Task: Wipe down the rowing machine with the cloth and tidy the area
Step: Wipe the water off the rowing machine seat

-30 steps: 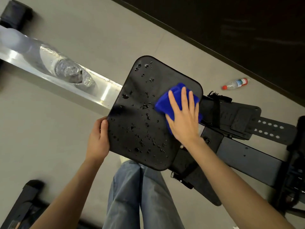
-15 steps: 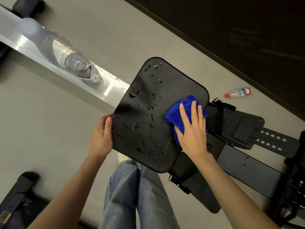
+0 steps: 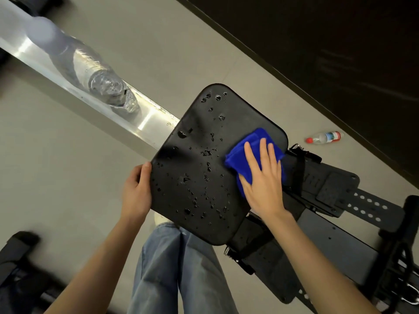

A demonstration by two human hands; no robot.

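Note:
The rowing machine's black seat [image 3: 195,182] fills the middle of the view, dotted with water drops. My right hand [image 3: 264,182] lies flat with straight fingers on a folded blue cloth [image 3: 240,155], pressing it onto the seat's right side. My left hand [image 3: 136,191] grips the seat's left edge, thumb on top. The silver rail [image 3: 145,118] runs from the seat up to the left.
A clear plastic bottle [image 3: 106,87] lies on the rail, upper left. A small bottle with a red cap [image 3: 324,137] lies on the floor by the dark wall. Black footrests with straps [image 3: 333,186] sit at right. My jeans-clad legs [image 3: 172,268] stand below the seat.
My right hand and the blue cloth have stayed near the seat's right edge, shifting only slightly. The left hand keeps its grip. The view has drifted a little.

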